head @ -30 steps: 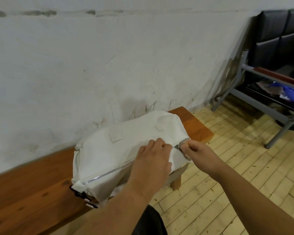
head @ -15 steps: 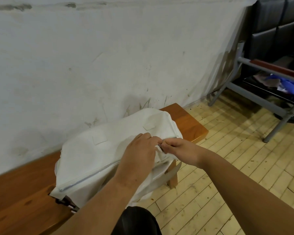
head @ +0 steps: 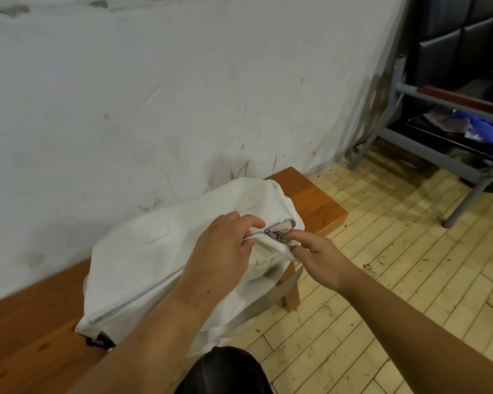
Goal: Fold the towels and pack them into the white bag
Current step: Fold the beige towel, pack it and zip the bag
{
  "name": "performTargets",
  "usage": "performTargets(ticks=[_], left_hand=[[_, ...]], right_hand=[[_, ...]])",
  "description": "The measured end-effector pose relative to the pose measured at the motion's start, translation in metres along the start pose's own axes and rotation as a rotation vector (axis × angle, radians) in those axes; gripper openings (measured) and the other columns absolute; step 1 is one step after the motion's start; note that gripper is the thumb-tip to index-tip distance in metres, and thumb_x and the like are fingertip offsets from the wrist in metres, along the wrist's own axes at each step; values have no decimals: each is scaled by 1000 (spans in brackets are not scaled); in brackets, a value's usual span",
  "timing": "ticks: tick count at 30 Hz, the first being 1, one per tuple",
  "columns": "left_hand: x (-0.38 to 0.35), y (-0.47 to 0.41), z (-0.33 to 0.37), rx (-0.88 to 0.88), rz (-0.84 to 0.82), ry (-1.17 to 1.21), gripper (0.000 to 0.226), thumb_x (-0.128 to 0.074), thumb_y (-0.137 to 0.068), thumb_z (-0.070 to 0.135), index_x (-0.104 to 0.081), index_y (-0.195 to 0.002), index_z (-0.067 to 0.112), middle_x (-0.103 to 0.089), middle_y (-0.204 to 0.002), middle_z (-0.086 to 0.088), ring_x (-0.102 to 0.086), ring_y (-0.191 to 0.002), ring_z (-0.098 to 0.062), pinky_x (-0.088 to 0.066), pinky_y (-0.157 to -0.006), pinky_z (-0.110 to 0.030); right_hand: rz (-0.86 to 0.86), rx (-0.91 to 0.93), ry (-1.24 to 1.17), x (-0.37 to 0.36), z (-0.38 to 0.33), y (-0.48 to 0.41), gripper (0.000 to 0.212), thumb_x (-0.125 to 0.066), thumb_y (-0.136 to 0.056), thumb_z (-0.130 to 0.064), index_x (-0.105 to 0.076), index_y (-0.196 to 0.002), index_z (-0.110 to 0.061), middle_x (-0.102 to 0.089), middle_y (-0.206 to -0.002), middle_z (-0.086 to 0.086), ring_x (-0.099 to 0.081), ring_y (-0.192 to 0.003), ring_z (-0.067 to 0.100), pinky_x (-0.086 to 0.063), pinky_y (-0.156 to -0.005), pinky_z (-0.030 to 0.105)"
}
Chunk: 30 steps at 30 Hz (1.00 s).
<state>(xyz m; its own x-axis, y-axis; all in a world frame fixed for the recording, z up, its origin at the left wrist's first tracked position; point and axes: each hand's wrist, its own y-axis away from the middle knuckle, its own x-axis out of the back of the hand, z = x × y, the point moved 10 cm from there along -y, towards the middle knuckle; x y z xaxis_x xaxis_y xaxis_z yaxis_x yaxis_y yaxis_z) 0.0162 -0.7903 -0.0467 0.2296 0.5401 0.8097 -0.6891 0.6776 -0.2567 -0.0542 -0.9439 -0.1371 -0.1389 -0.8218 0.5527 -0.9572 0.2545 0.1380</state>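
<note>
White bag (head: 160, 251) lies on the wooden desk (head: 319, 206), back against the wall (head: 182, 109), its right end near the desk's end. Zip (head: 143, 291) is closed along most of its length. The slider (head: 274, 236) stands short of the right end, leaving a small gap. Pale pink cloth (head: 283, 226) shows in that gap; whether it is a towel cannot be told. Left grip (head: 225, 248) rests on top of the bag, thumb and curled fingers pinching the fabric just left of the slider. Right grip (head: 316, 254) is at the bag's right end, fingers curled on the fabric edge just below the slider; contact with the pull cannot be told. Black buckle (head: 97, 341) hangs at the bag's left corner.
</note>
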Motion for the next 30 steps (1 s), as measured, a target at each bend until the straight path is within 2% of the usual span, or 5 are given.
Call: performTargets(ticks=[4,11,16,22,30], left_hand=[[-2,1,2,-6,-28,16,26,-65,-95,19,-65,-116,35,-59,-93,14,-54,-86,-2,-49,-82,-22],[-7,4,2,-19,-26,20,18,-63,-97,22,-65,-109,35,-56,-92,16,-54,-90,-3,-46,-80,-16],[-5,5,-8,14,-24,7,26,-64,-96,21,-62,-118,35,-55,-93,18,-49,-90,-2,-39,-80,-12],[-14,7,-3,-13,-67,-28,31,-59,-99,20,-59,-125,35,-55,-101,15,-43,-96,-1,-38,-83,-14],[-14,6,-6,-11,-85,-31,30,-58,-100,20,-59,-126,34,-56,-104,15,-43,-95,-2,-39,-83,-15]], right_hand=[[-143,-43,193,-24,-9,-8,22,-44,-103,-20,-65,-108,-15,-65,-100,7,-60,-89,22,-51,-81,40],[-246,-31,713,-28,2,-26,36,-56,-82,-53,-64,-112,-34,-61,-103,-11,-49,-98,10,-40,-108,43],[-160,109,482,3,-13,-15,52,-61,-83,-63,-62,-128,-39,-52,-127,-18,-46,-117,2,-48,-99,26],[76,250,420,27,-17,8,35,-65,-83,-62,-68,-100,-32,-61,-113,-20,-56,-108,4,-53,-90,33],[212,477,589,24,-46,16,20,-71,-85,-41,-73,-92,-22,-55,-130,-1,-52,-122,17,-50,-98,29]])
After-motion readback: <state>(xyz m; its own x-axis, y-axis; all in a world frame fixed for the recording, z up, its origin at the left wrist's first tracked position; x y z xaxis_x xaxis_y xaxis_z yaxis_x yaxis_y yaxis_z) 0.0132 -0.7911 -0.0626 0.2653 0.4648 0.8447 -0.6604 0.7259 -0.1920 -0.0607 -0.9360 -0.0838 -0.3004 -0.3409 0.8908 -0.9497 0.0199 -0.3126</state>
